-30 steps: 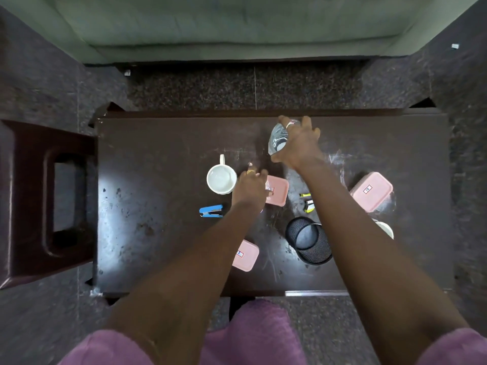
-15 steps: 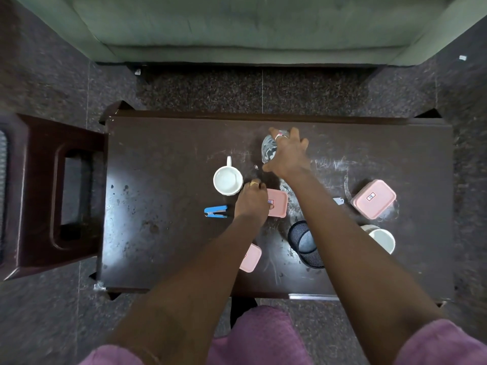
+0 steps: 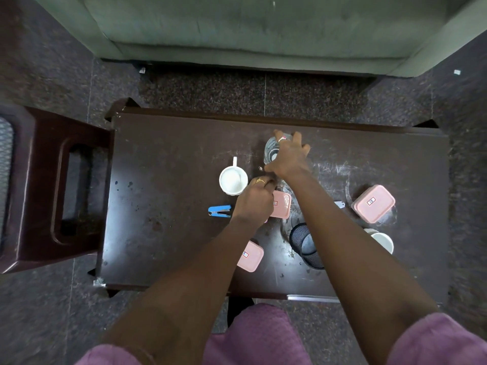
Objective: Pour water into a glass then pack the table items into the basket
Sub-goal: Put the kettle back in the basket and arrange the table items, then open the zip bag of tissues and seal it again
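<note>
Both bare arms reach forward, forearms nearly parallel. The right hand (image 3: pixel 287 159) spreads its fingers over a clear container (image 3: pixel 271 152), gripping it from above. The left hand (image 3: pixel 254 202), just nearer, is curled knuckles-up, its grasp hidden.

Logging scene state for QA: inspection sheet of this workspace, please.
Surface: dark table, scratched and stained.
Job's things: clear container, far centre; mug to its left; pink boxes; stapler; mesh cup; white cup at right.
Clutter: small pale item by the right forearm, unclear.
Grippers: right hand grips the container from above; left hand curled at a pink box's edge, contents hidden.
Cables: nothing seen.
Surroundings: stool left of the table; sofa beyond; dark floor.
</note>
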The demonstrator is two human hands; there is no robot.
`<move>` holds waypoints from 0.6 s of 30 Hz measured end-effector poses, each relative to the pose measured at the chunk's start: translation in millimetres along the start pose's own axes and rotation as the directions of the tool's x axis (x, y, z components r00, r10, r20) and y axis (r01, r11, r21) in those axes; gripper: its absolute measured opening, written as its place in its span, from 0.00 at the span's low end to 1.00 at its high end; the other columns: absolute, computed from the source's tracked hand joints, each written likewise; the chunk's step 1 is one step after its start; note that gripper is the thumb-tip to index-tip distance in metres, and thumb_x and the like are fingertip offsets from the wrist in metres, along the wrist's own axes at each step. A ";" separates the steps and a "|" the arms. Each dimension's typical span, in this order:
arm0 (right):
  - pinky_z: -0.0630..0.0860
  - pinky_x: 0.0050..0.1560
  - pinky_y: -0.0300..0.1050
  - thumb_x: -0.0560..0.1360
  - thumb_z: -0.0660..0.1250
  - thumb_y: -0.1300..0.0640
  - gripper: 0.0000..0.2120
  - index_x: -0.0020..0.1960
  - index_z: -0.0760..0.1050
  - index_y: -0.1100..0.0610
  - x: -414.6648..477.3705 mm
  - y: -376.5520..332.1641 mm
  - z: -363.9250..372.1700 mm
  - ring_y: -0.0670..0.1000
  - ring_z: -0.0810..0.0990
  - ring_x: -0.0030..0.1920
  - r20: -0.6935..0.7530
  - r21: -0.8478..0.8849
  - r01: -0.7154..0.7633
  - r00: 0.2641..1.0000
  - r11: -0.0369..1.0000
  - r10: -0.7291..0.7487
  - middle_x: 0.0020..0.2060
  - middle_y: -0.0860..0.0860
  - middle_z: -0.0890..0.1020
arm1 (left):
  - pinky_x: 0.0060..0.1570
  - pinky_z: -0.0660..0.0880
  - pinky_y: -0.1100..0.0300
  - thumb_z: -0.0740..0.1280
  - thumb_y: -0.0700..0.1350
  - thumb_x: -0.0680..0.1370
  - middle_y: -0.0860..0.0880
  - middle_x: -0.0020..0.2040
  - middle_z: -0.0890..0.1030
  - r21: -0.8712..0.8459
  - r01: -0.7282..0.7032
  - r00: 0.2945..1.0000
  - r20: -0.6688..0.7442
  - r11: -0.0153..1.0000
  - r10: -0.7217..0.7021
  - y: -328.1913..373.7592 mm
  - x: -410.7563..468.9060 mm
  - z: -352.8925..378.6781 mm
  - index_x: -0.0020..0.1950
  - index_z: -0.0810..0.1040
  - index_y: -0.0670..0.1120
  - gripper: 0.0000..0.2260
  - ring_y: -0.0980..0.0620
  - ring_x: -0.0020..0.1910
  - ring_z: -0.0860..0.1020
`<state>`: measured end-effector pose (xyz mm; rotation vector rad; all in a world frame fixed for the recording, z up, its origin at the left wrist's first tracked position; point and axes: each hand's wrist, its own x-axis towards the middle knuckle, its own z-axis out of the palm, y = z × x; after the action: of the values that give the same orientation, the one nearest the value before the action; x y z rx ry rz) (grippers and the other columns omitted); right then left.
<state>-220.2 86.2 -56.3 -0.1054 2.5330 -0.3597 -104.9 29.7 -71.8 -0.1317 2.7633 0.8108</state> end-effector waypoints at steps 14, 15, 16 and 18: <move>0.53 0.74 0.52 0.72 0.65 0.57 0.25 0.68 0.67 0.60 -61.2 -90.2 28.7 0.59 0.54 0.74 -0.184 -0.108 0.358 0.910 0.928 -0.372 0.73 0.60 0.59 | 0.50 0.74 0.47 0.53 0.39 0.74 0.36 0.44 0.81 -0.183 0.289 0.872 -0.355 0.940 -0.337 -49.5 -47.4 -84.6 0.40 0.78 0.35 0.15 0.37 0.46 0.78; 0.54 0.74 0.50 0.72 0.65 0.59 0.24 0.67 0.68 0.61 -64.4 -104.3 31.2 0.59 0.54 0.74 -0.170 -0.086 0.388 0.902 0.918 -0.397 0.73 0.61 0.60 | 0.49 0.74 0.47 0.57 0.37 0.74 0.35 0.43 0.81 -0.198 0.320 0.848 -0.376 0.926 -0.374 -59.4 -50.2 -90.3 0.40 0.77 0.35 0.10 0.36 0.46 0.78; 0.54 0.74 0.49 0.72 0.64 0.60 0.23 0.67 0.68 0.62 -68.4 -119.2 34.5 0.59 0.55 0.73 -0.154 -0.058 0.420 0.893 0.906 -0.424 0.72 0.62 0.61 | 0.50 0.73 0.47 0.60 0.35 0.74 0.35 0.44 0.81 -0.223 0.354 0.819 -0.395 0.908 -0.417 -70.1 -54.1 -96.8 0.40 0.77 0.34 0.08 0.36 0.46 0.77; 0.55 0.73 0.47 0.72 0.63 0.62 0.22 0.66 0.69 0.63 -79.1 -154.3 46.0 0.59 0.57 0.73 -0.102 -0.017 0.506 0.857 0.863 -0.505 0.71 0.62 0.63 | 0.53 0.71 0.48 0.61 0.34 0.75 0.35 0.47 0.81 -0.284 0.425 0.738 -0.441 0.859 -0.511 -94.6 -68.0 -110.4 0.43 0.78 0.34 0.07 0.36 0.49 0.77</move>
<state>-129.3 -60.8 -8.1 -0.7805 2.5745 -0.5939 -48.8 -108.7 -12.9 -1.1923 2.8822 0.9582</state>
